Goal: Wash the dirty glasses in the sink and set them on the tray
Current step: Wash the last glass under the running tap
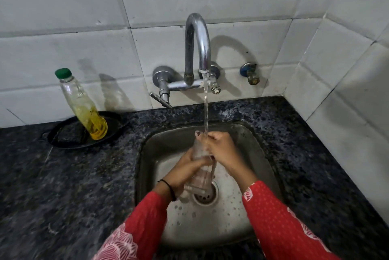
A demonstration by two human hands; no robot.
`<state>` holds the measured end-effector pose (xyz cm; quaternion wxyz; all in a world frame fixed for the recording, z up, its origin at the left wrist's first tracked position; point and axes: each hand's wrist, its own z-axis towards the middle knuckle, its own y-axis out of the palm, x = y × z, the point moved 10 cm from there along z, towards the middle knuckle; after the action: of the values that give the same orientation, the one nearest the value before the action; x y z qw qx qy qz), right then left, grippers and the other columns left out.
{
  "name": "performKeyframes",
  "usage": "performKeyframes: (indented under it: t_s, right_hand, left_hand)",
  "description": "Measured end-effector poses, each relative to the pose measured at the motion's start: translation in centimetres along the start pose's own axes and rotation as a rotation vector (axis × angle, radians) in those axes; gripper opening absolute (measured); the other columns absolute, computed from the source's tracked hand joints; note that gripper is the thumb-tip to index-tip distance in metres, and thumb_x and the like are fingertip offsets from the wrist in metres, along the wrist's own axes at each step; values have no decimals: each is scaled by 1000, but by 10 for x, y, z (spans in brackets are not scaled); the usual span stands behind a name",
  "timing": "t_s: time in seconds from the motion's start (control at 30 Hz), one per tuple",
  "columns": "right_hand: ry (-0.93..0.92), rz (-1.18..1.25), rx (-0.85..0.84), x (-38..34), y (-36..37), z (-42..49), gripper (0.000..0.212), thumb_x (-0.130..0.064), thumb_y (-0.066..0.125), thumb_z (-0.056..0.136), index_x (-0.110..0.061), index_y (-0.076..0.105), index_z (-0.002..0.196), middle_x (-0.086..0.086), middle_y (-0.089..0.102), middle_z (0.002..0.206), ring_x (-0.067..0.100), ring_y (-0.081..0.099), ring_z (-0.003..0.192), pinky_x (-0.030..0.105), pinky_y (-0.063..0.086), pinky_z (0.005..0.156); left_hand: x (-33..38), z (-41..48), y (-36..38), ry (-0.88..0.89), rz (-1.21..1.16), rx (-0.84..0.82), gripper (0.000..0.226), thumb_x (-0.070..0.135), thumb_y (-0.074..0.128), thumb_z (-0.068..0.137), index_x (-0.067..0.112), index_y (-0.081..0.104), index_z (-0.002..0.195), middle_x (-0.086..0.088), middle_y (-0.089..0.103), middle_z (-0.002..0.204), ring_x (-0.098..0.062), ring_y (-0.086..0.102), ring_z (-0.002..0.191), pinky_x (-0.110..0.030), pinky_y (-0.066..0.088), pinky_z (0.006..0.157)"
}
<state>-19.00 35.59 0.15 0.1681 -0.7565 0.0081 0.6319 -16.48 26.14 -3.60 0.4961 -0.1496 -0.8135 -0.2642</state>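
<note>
A clear drinking glass (200, 172) is held tilted over the steel sink (151, 139), its mouth up under the running water from the tap (197, 47). My left hand (185, 167) grips the glass around its lower body. My right hand (221, 148) is curled around the upper part near the rim, where the stream lands. No tray for clean glasses shows in view.
A black dish (63, 141) at the back left of the dark granite counter (63, 186) holds a dark scrubber and a bottle of yellow liquid (84, 106) with a green cap. Tiled walls close the back and right side. The drain (207, 196) lies below the glass.
</note>
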Motion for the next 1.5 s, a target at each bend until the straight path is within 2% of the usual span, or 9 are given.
performKeyframes:
  t_s: [0.13, 0.27, 0.5, 0.67, 0.9, 1.07, 1.27, 1.43, 1.5]
  right_hand:
    - [-36, 71, -5, 2, -4, -3, 35, -22, 63, 89, -3, 59, 59, 4, 54, 54, 10, 48, 50, 24, 39, 54]
    - [49, -300, -108, 9, 10, -1, 38, -29, 59, 91, -14, 57, 56, -1, 56, 49, 9, 52, 45, 20, 40, 48]
    - [-40, 218, 13, 0, -10, -8, 29, -17, 63, 88, 2, 62, 67, 2, 49, 50, 2, 41, 40, 16, 36, 46]
    - [63, -138, -37, 17, 0, 3, 37, -26, 63, 89, 7, 67, 72, 7, 58, 53, 13, 51, 45, 28, 42, 54]
    - [-11, 234, 42, 5, -14, -7, 32, -27, 67, 86, -9, 60, 60, -1, 48, 49, 8, 42, 46, 20, 36, 49]
    - [57, -73, -60, 10, 2, -2, 34, -25, 66, 86, 3, 65, 68, 6, 53, 52, 13, 45, 47, 27, 38, 51]
    - [43, 213, 16, 11, -12, -9, 30, -23, 71, 81, -4, 62, 60, 7, 51, 52, 13, 44, 48, 26, 35, 52]
    - [41, -153, -14, 8, -3, -3, 36, -24, 71, 81, -3, 60, 54, 3, 50, 43, 5, 40, 33, 22, 33, 44]
    - [7, -62, 37, 3, -9, -5, 35, -20, 71, 81, 0, 60, 54, 3, 48, 44, 6, 38, 36, 21, 30, 42]
  left_hand:
    - [-12, -8, 3, -125, -205, -82, 40, 28, 66, 81, 19, 56, 119, -13, 67, 105, -21, 67, 79, -33, 56, 67]
    - [11, -4, -21, 182, 796, 315, 63, 34, 76, 73, 24, 40, 123, 1, 64, 107, -15, 63, 88, -25, 48, 68]
    - [-11, -15, 13, -171, -365, -197, 47, 28, 61, 79, 16, 55, 124, -12, 67, 107, -22, 68, 81, -38, 55, 71]
    - [9, 1, -16, 165, 634, 257, 61, 28, 77, 73, 22, 43, 123, -1, 64, 113, -13, 62, 95, -25, 51, 82]
    - [-16, -14, 11, -232, -317, -209, 32, 27, 58, 87, 14, 58, 116, -5, 70, 97, -19, 69, 75, -37, 58, 61]
    - [4, -7, -13, 88, 496, 228, 51, 21, 77, 75, 12, 41, 110, 7, 58, 88, -2, 57, 72, -10, 45, 56]
    - [-13, -16, 12, -151, -263, -154, 33, 24, 68, 76, 16, 62, 107, -4, 70, 95, -20, 67, 78, -36, 55, 72]
    - [5, -4, -5, 108, 654, 182, 67, 24, 81, 70, 19, 38, 121, 3, 62, 105, -6, 60, 82, -17, 49, 66]
    - [10, -2, -5, 133, 495, 139, 72, 24, 85, 62, 20, 42, 120, 9, 63, 102, -3, 61, 87, -11, 49, 70]
